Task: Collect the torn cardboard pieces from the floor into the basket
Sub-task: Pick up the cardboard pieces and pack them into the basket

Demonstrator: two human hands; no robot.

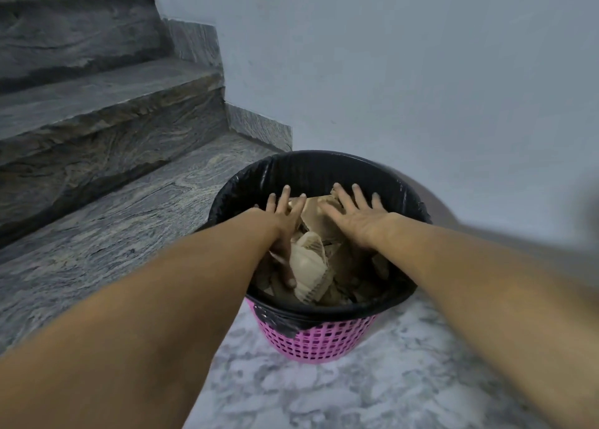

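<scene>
Both hands reach into the pink perforated plastic basket, which stands on the grey marbled floor beside the stone stairs. The left hand and right hand lie flat with fingers spread on the torn brown cardboard pieces, apparently pressing them down to make room. A black plastic liner folds over the rim, keeping scraps from slipping through the holes.

The basket stands on marbled floor, its mouth filled with cardboard and both hands pressing in. Stairs crowd its left; a wall stands close behind. Floor lies bare in front.
</scene>
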